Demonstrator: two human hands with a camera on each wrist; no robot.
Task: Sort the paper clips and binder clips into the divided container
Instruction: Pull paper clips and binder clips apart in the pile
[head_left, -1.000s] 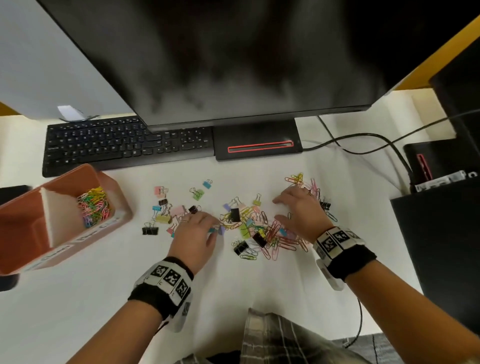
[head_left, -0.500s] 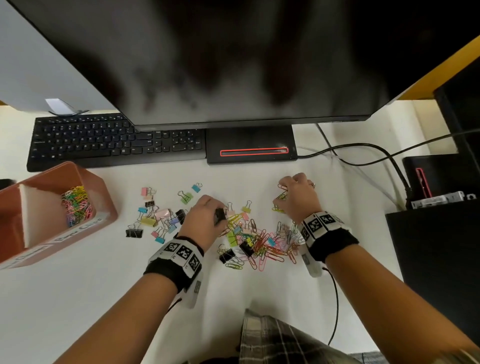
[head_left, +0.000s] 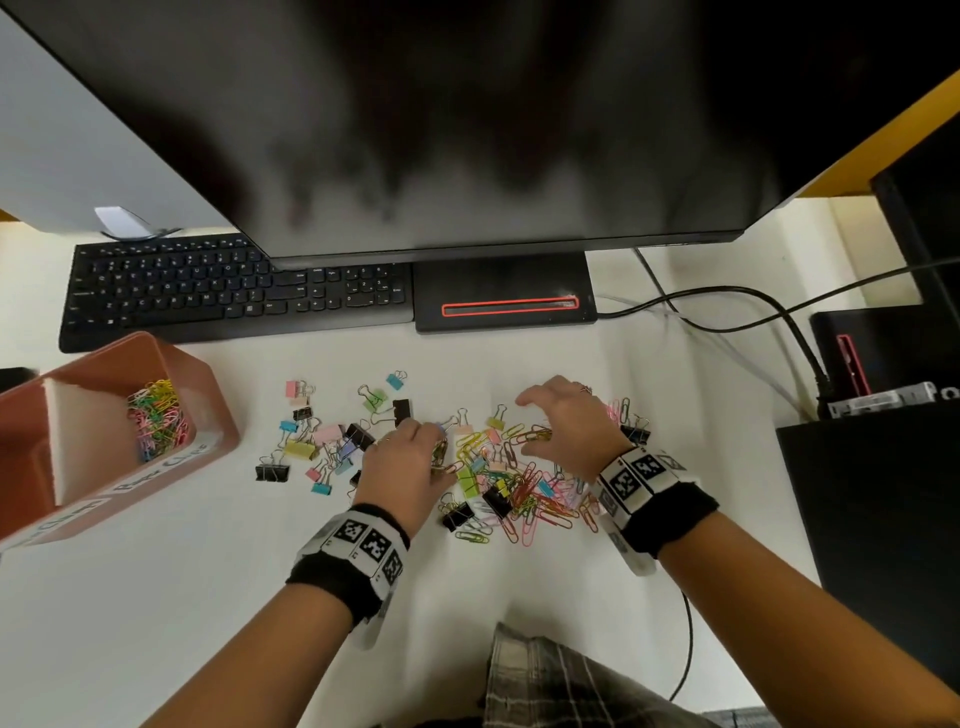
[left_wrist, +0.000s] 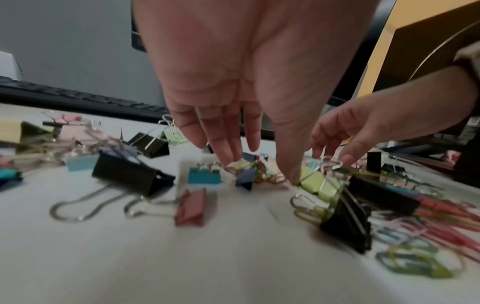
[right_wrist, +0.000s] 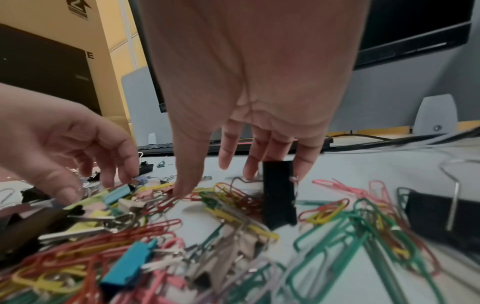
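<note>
over the heap of glossy wire paper clips (head_left: 535, 501), our left hand (head_left: 402, 460) and right hand (head_left: 569, 431) hung slack-fingered, gripping nothing.

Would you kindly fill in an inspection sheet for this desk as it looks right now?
Surface: white desk.
Job's things: terracotta divided container at left, coloured paper clips in one compartment; loose pile of paper clips and binder clips mid-desk.
Clutter: nothing seen beyond the clips.
Hands: left hand and right hand open, fingers spread over the pile; neither clearly grips a clip.
Cables: black cables run right behind the pile.
Surroundings: keyboard, monitor, black box at right.
</note>
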